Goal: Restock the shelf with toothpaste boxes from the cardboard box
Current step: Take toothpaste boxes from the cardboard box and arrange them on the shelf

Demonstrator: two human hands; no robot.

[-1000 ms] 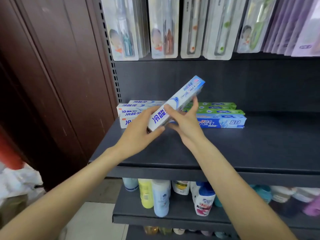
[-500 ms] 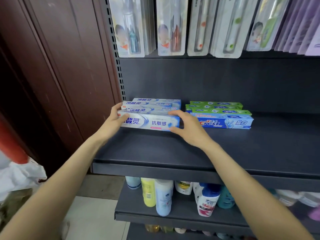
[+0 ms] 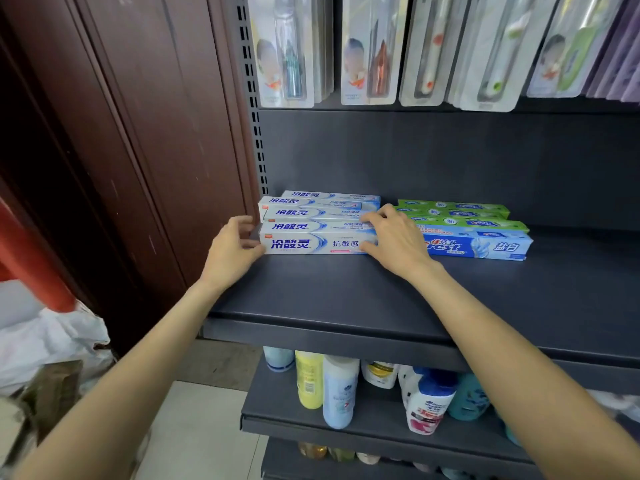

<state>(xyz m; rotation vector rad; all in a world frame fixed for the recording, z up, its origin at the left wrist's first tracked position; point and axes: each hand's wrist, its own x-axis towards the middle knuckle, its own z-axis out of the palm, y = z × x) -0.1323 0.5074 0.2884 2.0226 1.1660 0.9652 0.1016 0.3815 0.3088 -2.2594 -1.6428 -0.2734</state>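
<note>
Two bare hands bracket one white-and-blue toothpaste box [image 3: 313, 242], which lies flat on the dark shelf [image 3: 346, 299] as the front box of a white-and-blue row [image 3: 318, 207] at the shelf's left end. The left hand [image 3: 232, 249] cups the box's left end: its thumb presses the lower front corner, while the curled fingers [image 3: 242, 221] spread around the end flap (whether they touch the flap itself I cannot tell). The right hand [image 3: 394, 242] rests on the box's right end, thumb against the front face near the bottom edge, fingers laid loosely apart across the top of this box and the one behind it. So the box sits between the two hands, held lightly at both ends rather than clamped in a fist.

Just right of the right hand lies a blue Crest box [image 3: 485, 247], with green boxes [image 3: 457, 216] lined up behind it. Toothbrush packs [image 3: 367, 50] hang above the shelf, and bottles [image 3: 341, 393] stand on the lower shelf [image 3: 374, 431]. A brown wooden panel [image 3: 145, 133] flanks the shelving on the left.
</note>
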